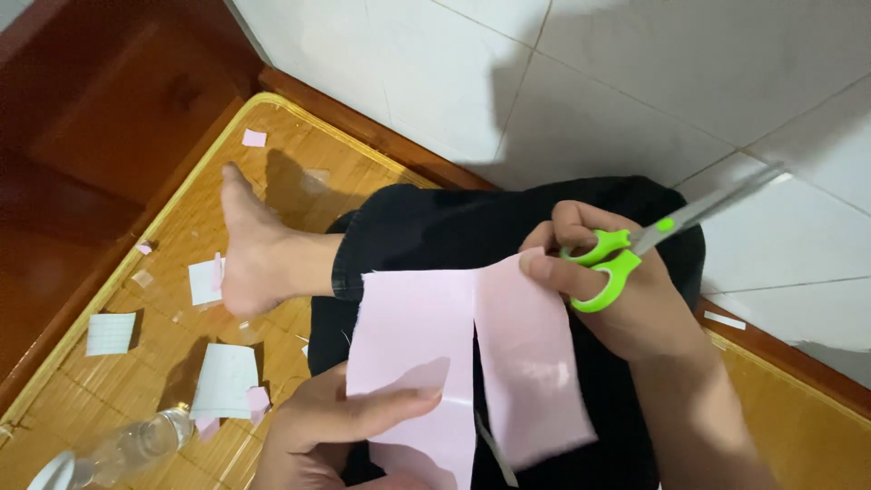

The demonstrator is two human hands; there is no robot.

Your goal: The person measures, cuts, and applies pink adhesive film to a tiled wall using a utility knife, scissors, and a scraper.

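Where the sheet lies: a pink paper sheet (426,354) is spread over the lap on dark trousers (454,227), slit up the middle into two strips.
Left hand (336,422): fingers are closed on the sheet's lower edge, thumb flat on top — judged to keep it taut.
Right hand (626,290): fingers are curled through the green scissors (612,263); blades are pointed up and away, off the paper — the thumb touches the right strip.
Around: paper scraps (222,377) and a clear bottle (136,445) lie on the bamboo mat (299,145).
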